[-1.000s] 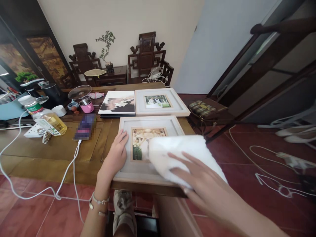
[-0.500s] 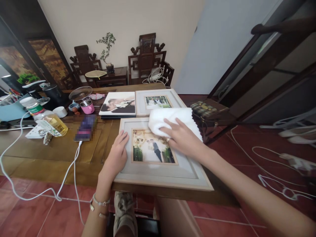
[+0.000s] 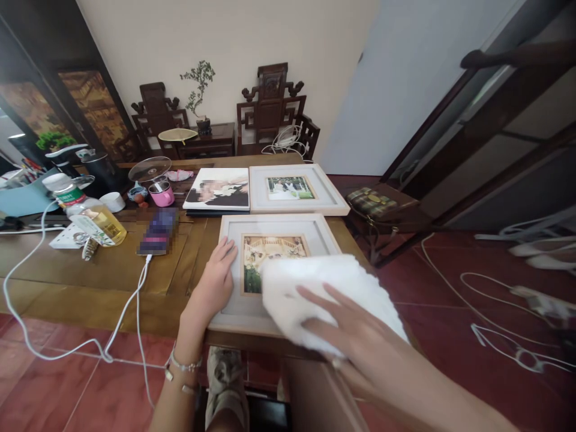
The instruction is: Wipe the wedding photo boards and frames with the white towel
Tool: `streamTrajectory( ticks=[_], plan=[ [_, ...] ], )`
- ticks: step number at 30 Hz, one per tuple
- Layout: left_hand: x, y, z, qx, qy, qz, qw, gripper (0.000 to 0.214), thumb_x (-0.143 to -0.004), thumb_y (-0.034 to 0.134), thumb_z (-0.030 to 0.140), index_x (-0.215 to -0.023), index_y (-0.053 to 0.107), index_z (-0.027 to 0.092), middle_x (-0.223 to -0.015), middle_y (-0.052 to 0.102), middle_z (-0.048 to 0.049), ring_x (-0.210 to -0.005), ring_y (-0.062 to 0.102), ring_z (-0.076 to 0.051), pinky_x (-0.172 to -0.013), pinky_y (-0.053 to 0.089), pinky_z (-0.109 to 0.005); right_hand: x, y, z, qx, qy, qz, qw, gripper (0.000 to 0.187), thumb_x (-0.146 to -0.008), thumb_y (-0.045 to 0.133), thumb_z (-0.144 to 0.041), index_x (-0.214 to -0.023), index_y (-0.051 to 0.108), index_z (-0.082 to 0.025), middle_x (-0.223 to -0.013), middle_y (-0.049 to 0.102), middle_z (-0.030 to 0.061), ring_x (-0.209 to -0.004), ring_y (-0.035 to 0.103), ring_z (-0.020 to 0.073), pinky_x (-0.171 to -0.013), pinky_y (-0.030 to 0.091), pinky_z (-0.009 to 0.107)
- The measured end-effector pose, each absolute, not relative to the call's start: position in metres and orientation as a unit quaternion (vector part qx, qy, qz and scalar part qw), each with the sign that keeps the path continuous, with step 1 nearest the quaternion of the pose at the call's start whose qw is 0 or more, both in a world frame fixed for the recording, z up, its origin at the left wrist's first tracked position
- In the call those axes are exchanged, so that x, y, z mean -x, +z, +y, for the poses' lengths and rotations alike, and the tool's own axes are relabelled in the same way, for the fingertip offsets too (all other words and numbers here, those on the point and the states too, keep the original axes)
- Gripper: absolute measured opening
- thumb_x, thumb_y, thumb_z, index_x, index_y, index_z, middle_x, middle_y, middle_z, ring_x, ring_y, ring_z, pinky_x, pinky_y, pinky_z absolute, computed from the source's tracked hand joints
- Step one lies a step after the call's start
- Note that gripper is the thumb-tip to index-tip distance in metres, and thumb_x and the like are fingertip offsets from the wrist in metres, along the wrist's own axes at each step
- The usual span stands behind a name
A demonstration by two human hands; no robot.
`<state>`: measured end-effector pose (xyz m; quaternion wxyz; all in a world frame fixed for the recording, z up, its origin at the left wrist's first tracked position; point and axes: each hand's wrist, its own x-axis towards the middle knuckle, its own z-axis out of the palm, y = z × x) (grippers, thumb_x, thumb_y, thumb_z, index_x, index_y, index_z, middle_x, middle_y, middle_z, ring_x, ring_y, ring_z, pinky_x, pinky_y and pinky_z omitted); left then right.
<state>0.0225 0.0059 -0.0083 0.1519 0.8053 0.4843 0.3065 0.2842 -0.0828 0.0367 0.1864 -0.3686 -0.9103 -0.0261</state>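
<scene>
A pale wooden picture frame (image 3: pixel 234 231) with a wedding photo lies flat at the near edge of the brown table (image 3: pixel 90 270). My left hand (image 3: pixel 211 288) rests flat on the frame's left border, fingers stretched out. My right hand (image 3: pixel 351 324) presses, fingers spread, on a white cloth (image 3: pixel 315 288) that covers the frame's near right part. A second framed photo (image 3: pixel 294 189) and a photo album (image 3: pixel 218 189) lie just beyond.
On the table's left are a phone (image 3: pixel 157 231) on a white cable (image 3: pixel 135 300), a yellow-liquid bottle (image 3: pixel 92 219), a pink cup (image 3: pixel 161 193) and a small fan (image 3: pixel 148 169). Carved chairs (image 3: pixel 270 114) stand behind. A stool with a plaid cushion (image 3: pixel 371 201) and loose cables are at the right.
My right hand has dragged the white cloth from the frame's far right corner back toward me, over the near right part. My left hand stays put on the frame.
</scene>
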Motion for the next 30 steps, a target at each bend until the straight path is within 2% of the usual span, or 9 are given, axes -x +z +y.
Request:
streamTrajectory(
  ticks=[5, 12, 15, 19, 23, 26, 30],
  plan=[
    [-0.022, -0.009, 0.005, -0.806, 0.308, 0.482, 0.152, 0.052, -0.085, 0.034, 0.0, -0.134, 0.051, 0.01, -0.146, 0.045, -0.0189, -0.145, 0.028, -0.025, -0.117, 0.028, -0.052, -0.294, 0.023, -0.013, 0.428, -0.094, -0.888, 0.139, 0.047, -0.071, 0.042, -0.003, -0.112, 0.063, -0.014, -0.121, 0.065, 0.0203, -0.126, 0.052, 0.028, -0.106, 0.038, 0.053],
    [-0.023, -0.011, 0.007, -0.8, 0.313, 0.489, 0.152, 0.053, -0.083, 0.034, -0.002, -0.131, 0.054, 0.01, -0.145, 0.047, -0.0179, -0.144, 0.029, -0.025, -0.117, 0.029, -0.052, -0.294, 0.031, 0.059, 0.492, -0.109, -0.853, 0.132, 0.042, -0.077, 0.041, -0.007, -0.115, 0.059, -0.013, -0.114, 0.068, 0.0187, -0.125, 0.053, 0.0309, -0.099, 0.04, 0.053],
    [-0.023, -0.011, 0.008, -0.797, 0.321, 0.487, 0.154, 0.052, -0.084, 0.034, -0.002, -0.13, 0.055, 0.008, -0.144, 0.048, -0.0188, -0.144, 0.03, -0.024, -0.117, 0.03, -0.051, -0.293, 0.029, 0.048, 0.474, -0.098, -0.867, 0.121, 0.045, -0.076, 0.04, -0.004, -0.116, 0.06, -0.011, -0.12, 0.066, 0.0206, -0.129, 0.048, 0.0311, -0.102, 0.037, 0.055],
    [-0.024, -0.011, 0.008, -0.795, 0.332, 0.485, 0.151, 0.052, -0.084, 0.034, -0.001, -0.13, 0.056, 0.012, -0.144, 0.05, -0.0158, -0.143, 0.032, -0.024, -0.117, 0.031, -0.051, -0.292, 0.027, -0.006, 0.42, -0.044, -0.898, 0.126, 0.048, -0.072, 0.043, -0.001, -0.113, 0.063, -0.013, -0.127, 0.062, 0.021, -0.128, 0.049, 0.0305, -0.109, 0.031, 0.059],
    [-0.024, -0.011, 0.008, -0.796, 0.33, 0.485, 0.15, 0.053, -0.084, 0.035, -0.001, -0.131, 0.055, 0.013, -0.144, 0.05, -0.0142, -0.143, 0.032, -0.023, -0.117, 0.031, -0.049, -0.287, 0.034, -0.069, 0.377, 0.009, -0.913, 0.156, 0.054, -0.063, 0.045, -0.001, -0.106, 0.067, -0.024, -0.132, 0.06, 0.0115, -0.128, 0.05, 0.0288, -0.108, 0.036, 0.058],
    [-0.023, -0.01, 0.008, -0.799, 0.32, 0.487, 0.148, 0.052, -0.084, 0.035, 0.0, -0.131, 0.055, 0.012, -0.144, 0.049, -0.0152, -0.143, 0.032, -0.023, -0.117, 0.031, -0.05, -0.284, 0.041, -0.091, 0.347, 0.022, -0.922, 0.173, 0.057, -0.059, 0.045, -0.001, -0.104, 0.067, -0.029, -0.13, 0.063, 0.0051, -0.128, 0.051, 0.0259, -0.106, 0.042, 0.052],
    [-0.022, -0.007, 0.007, -0.804, 0.307, 0.487, 0.148, 0.051, -0.085, 0.034, 0.001, -0.132, 0.054, 0.011, -0.145, 0.047, -0.0165, -0.144, 0.031, -0.024, -0.117, 0.03, -0.049, -0.287, 0.04, -0.081, 0.367, 0.014, -0.911, 0.188, 0.049, -0.066, 0.043, -0.002, -0.101, 0.067, -0.025, -0.118, 0.069, 0.0092, -0.126, 0.053, 0.0226, -0.106, 0.043, 0.048]
  ],
)
